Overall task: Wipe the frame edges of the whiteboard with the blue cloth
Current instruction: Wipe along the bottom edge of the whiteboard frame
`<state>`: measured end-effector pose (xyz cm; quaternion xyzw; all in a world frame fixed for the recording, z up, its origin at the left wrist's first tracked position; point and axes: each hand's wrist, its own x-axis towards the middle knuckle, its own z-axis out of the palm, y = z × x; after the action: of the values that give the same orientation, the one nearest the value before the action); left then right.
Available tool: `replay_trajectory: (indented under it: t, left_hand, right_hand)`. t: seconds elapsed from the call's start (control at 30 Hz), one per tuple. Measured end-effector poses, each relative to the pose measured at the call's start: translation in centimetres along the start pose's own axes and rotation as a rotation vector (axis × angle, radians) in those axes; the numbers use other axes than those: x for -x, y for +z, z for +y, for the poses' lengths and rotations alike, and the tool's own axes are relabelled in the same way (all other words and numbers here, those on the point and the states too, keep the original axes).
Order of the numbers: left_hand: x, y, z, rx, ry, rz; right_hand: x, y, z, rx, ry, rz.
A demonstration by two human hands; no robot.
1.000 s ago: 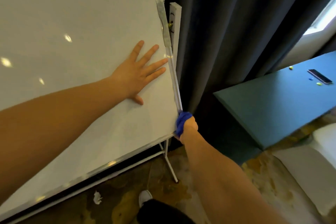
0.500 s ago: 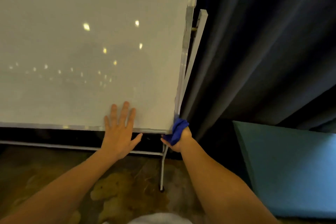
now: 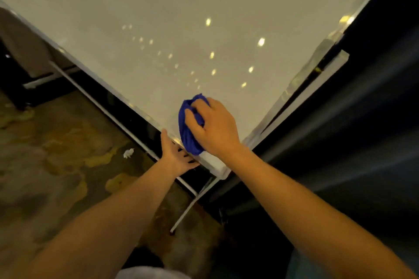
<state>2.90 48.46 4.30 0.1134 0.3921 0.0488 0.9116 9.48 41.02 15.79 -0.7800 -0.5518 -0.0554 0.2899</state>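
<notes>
Since half a second ago, the right hand (image 3: 215,129) has come off the board's right edge and onto its face, just above the bottom frame (image 3: 145,118) near the lower right corner. It is clenched on the bunched cloth (image 3: 188,129), pressing it against the whiteboard (image 3: 158,29); the cloth's lower end reaches the frame rail. The left hand (image 3: 175,156) has dropped from the board's face and now grips the bottom frame from below, just left of the cloth, thumb up along the rail and fingers curled under it. The right frame (image 3: 301,84) runs up from the corner, with a dark curtain (image 3: 374,120) beside it. A stand leg (image 3: 192,206) angles down to the mottled floor (image 3: 56,154), where a white scrap (image 3: 128,153) lies.
</notes>
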Motion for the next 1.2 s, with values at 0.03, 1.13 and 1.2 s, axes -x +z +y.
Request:
replay_trajectory:
  t: [0.03, 1.13, 1.2]
  left_hand:
    - [-0.1, -0.2, 0.0, 0.034, -0.012, -0.001]
    - [-5.9, 9.2, -8.9, -0.193, 0.560, 0.895]
    - [-6.4, 10.8, -9.5, -0.322, 0.441, 0.958]
  right_hand:
    - [-1.0, 1.0, 0.8, 0.327, -0.188, -0.187]
    - [-17.6, 15.7, 3.3, 1.112, -1.353, -1.038]
    - [-17.4, 15.4, 3.8, 1.156, -1.353, -1.017]
